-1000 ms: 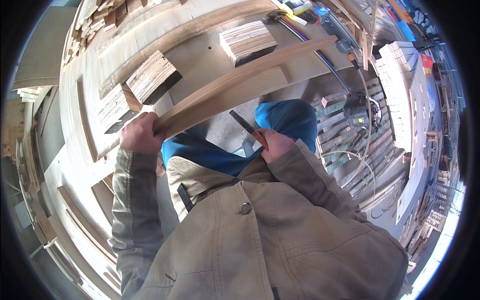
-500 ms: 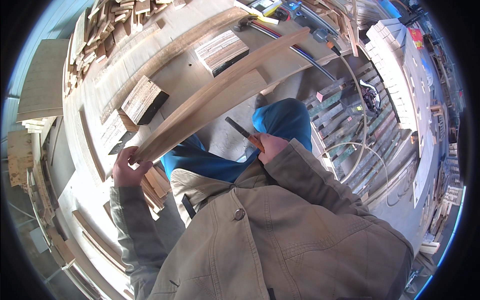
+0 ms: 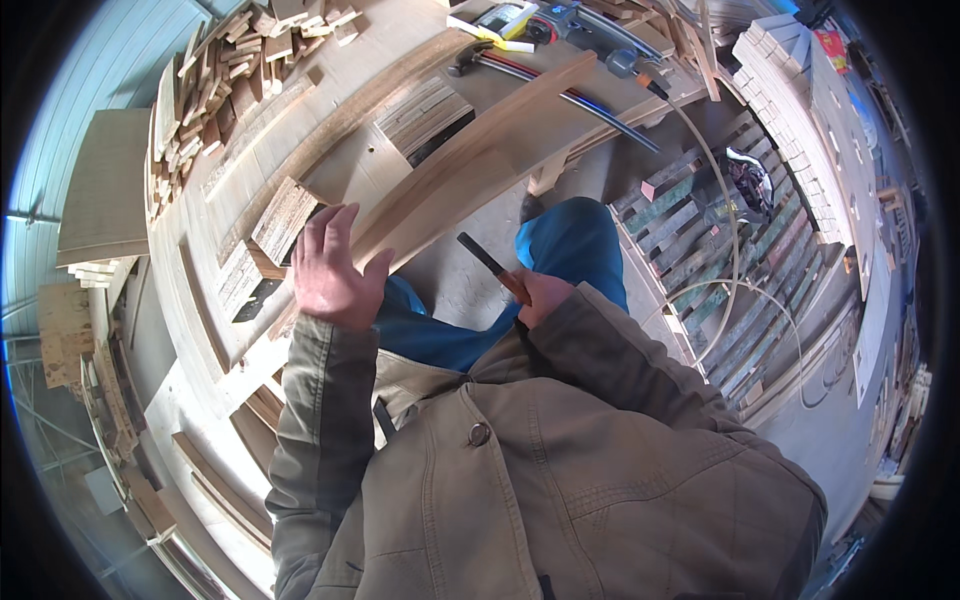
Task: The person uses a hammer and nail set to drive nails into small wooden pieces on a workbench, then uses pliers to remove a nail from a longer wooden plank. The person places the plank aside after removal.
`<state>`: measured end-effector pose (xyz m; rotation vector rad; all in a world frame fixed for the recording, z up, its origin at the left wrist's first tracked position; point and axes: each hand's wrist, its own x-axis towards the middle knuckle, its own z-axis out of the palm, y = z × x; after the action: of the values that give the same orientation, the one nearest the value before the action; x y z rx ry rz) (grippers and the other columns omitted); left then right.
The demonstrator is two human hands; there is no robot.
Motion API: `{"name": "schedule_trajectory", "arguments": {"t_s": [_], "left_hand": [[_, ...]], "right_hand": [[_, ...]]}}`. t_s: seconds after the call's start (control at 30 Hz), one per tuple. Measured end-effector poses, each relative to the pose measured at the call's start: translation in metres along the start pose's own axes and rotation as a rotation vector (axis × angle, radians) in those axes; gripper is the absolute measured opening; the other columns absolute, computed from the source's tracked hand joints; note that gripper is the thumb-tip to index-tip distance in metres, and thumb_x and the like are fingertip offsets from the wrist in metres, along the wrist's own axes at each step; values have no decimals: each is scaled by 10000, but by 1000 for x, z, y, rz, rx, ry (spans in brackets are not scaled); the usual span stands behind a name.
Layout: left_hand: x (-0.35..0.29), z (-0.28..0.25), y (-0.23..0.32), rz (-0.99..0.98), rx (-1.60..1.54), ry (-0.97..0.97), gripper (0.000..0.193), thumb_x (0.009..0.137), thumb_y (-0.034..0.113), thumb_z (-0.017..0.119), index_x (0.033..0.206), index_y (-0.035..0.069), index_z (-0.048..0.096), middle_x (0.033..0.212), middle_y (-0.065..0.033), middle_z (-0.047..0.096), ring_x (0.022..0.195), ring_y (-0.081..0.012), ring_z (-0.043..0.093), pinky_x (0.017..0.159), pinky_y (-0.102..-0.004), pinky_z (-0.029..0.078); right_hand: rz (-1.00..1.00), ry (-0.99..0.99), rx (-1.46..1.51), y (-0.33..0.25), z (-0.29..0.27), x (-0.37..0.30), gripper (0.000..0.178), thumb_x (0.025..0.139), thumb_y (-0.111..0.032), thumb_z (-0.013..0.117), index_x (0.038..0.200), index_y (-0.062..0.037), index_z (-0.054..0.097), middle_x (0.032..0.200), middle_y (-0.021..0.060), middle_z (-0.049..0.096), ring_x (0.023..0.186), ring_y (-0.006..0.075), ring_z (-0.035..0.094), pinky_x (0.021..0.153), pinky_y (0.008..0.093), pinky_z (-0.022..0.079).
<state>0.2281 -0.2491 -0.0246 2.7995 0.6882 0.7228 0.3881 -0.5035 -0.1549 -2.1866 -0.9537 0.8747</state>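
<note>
My left hand [image 3: 338, 272] is open, fingers spread, over the near end of a long wooden board [image 3: 470, 143]. Whether its palm or fingertips touch the board, I cannot tell. That board lies slantwise along the workbench [image 3: 375, 168], running away to the upper right. Closed around the orange-brown handle of a chisel-like tool [image 3: 482, 254], my right hand [image 3: 545, 296] stays near my right thigh. The tool's dark shaft points up and left, clear of the board. Beyond the board sit laminated wood blocks [image 3: 425, 118], and another block [image 3: 285, 222] is close to my left fingers.
Wood offcuts [image 3: 235, 75] are heaped at the far left of the bench. A hammer [image 3: 465, 57] lies at the back near a grey power tool [image 3: 622, 63] with a pale hose. To the right, a slatted pallet [image 3: 690, 225] lies on the floor beside stacked white-edged panels [image 3: 790, 110].
My left hand has released its grip on the board's near end, moved right and farther along it, and spread its fingers. The right hand keeps the tool in nearly the same place.
</note>
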Motion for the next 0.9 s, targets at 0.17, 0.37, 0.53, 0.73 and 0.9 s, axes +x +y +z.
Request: {"name": "schedule_trajectory", "arguments": {"t_s": [0.17, 0.37, 0.53, 0.73, 0.9], "left_hand": [[53, 35, 11, 42, -1, -189, 639, 786, 198, 863, 1356, 59, 611, 1309, -179, 647, 1193, -399, 630, 1008, -487, 524], [79, 64, 19, -106, 34, -356, 465, 885, 269, 765, 1297, 77, 667, 1211, -183, 734, 1120, -381, 703, 950, -487, 559], [93, 38, 30, -74, -35, -237, 367, 900, 261, 749, 1222, 87, 715, 1111, -199, 763, 1005, -414, 737, 898, -505, 580], [144, -77, 11, -79, -807, 112, 292, 980, 70, 708, 1252, -35, 718, 1103, -104, 768, 979, -160, 691, 876, -314, 547], [132, -168, -30, -14, -1370, 384, 221, 1003, 86, 712, 1203, -3, 679, 1166, -122, 748, 1081, -237, 717, 1000, -392, 579]], "right_hand": [[11, 84, 97, 24, 6, 1, 443, 824, -18, 662, 1263, -78, 659, 888, 83, 699, 862, 286, 704, 794, 378, 553], [134, 131, 291, 49, 8, 9, 346, 881, -107, 726, 1220, -66, 665, 986, 190, 739, 980, 391, 718, 877, 448, 558], [234, 36, 494, 60, -6, 13, 391, 876, -90, 706, 1258, -49, 631, 948, 171, 738, 863, 324, 742, 804, 417, 576], [222, -20, 630, 52, -18, 11, 432, 868, -53, 634, 1297, -11, 599, 915, 127, 727, 775, 239, 729, 743, 376, 575], [255, -30, 665, 49, -17, 12, 474, 858, -34, 622, 1330, -6, 588, 916, 120, 728, 724, 233, 712, 709, 365, 569]]}}
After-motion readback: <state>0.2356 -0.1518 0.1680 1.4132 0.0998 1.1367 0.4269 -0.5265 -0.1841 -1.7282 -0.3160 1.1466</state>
